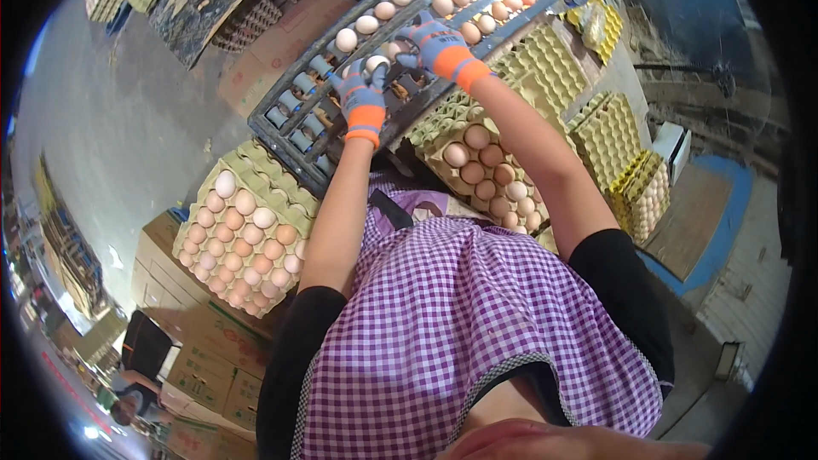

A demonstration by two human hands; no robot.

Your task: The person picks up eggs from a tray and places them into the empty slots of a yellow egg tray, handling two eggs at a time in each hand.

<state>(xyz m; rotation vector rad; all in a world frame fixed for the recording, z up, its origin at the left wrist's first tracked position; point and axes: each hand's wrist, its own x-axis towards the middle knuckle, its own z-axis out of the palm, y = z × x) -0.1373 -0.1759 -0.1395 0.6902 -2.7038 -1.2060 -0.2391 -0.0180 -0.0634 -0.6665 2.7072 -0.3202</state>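
Both my hands wear grey gloves with orange cuffs and reach over a metal roller conveyor (300,121) that carries rows of brown and pale eggs. My left hand (362,92) has its fingers around a whitish egg (376,64) near the conveyor's end. Just right of it, my right hand (434,45) is curled at another egg (393,50), partly hidden by the fingers; whether it grips this egg is not clear. A pulp tray of eggs (243,236) tops a stack at the left. Another partly filled pulp tray (486,166) lies below my right forearm.
Empty pulp trays (543,70) lie beside the conveyor at the right, with more tray stacks (604,134) and a yellow-edged stack with eggs (642,195) farther right. Cardboard boxes (217,358) stand at the lower left. A person (131,396) is in the background there.
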